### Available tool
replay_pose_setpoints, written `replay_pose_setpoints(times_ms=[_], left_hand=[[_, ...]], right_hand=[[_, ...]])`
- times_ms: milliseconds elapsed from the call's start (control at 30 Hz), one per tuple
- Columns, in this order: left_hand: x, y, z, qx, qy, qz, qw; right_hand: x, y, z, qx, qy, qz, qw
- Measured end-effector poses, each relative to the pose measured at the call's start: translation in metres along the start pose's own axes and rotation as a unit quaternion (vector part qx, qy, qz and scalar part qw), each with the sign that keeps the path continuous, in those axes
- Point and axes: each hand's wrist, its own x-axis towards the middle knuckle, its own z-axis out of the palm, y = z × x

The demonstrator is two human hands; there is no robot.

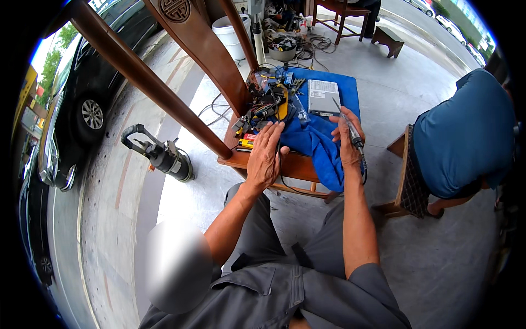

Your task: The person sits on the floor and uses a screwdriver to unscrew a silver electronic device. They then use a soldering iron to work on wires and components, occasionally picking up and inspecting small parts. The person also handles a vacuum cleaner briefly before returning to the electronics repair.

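READABLE TEXT: none | white label (322, 90), metal box (323, 106): print too small | round emblem (175, 9), chair back (200, 45)

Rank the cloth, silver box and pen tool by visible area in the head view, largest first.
1. Cloth, by far
2. Silver box
3. Pen tool, long but thin, partly hidden by fingers

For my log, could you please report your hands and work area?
Right hand gripping slim tool. Left hand open, near wires. Silver box on blue cloth, wires heaped to its left.
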Motion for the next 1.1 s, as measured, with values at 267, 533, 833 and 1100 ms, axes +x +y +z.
replay_pose_setpoints(times_ms=[267, 533, 833, 1100], left_hand=[[0.018, -0.003, -0.008, -0.077, 0.052, 0.009, 0.996], [0.055, 0.037, -0.008, -0.076, 0.058, 0.091, 0.991], [0.07, 0.023, -0.002, -0.03, 0.002, 0.059, 0.998], [0.161, -0.012, 0.004, 0.191, -0.013, -0.033, 0.981]], right_hand=[[0.002, -0.003, 0.003, -0.008, -0.018, -0.007, 1.0], [0.0, -0.003, 0.002, -0.002, -0.008, 0.005, 1.0], [0.001, -0.001, 0.0, 0.005, -0.01, 0.02, 1.0], [0.001, 0.002, 0.001, 0.024, -0.013, 0.029, 0.999]])
